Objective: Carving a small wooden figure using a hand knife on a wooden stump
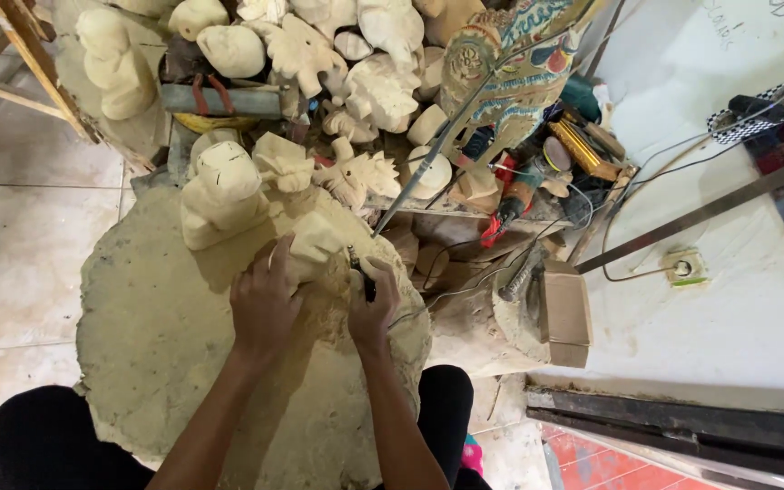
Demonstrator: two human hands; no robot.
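On the round dusty work slab (165, 345), our left hand (265, 304) grips a pale unpainted wooden carving (312, 249), fingers curled around it; our right hand (372, 304) pinches a thin dark carving tool (362, 272) just beside it.

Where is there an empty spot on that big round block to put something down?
The round work block is bare left of the left hand, below the pale standing carving. The piled carvings and tools behind are crowded. The right hand holds a small dark tool.
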